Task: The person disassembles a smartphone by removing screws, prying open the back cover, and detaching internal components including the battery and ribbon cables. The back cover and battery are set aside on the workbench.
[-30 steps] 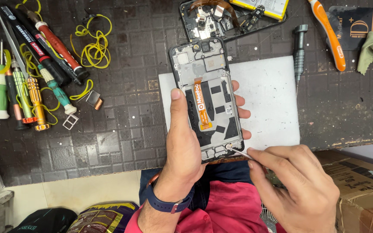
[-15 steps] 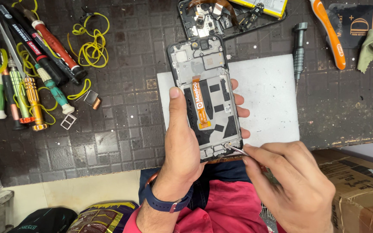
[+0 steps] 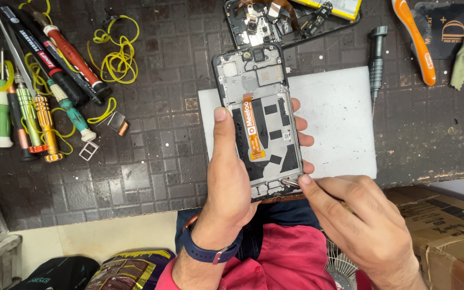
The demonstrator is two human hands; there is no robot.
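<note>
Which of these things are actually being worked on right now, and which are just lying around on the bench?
In use:
- opened phone frame, held in the left hand
- thin metal tool, pinched by the right hand at the frame's lower corner

Lying about:
- row of screwdrivers
- yellow rubber bands
- second opened phone
- grey screwdriver
- white mat

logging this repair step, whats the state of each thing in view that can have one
black phone frame with orange flex strip: back cover off, insides exposed, held up off the mat
left hand: gripping the frame, thumb along its left edge
right hand: pinching thin metal tweezers at the frame's lower right corner
second opened phone body: lying flat on the mat, parts exposed
grey screwdriver: lying unused
</note>
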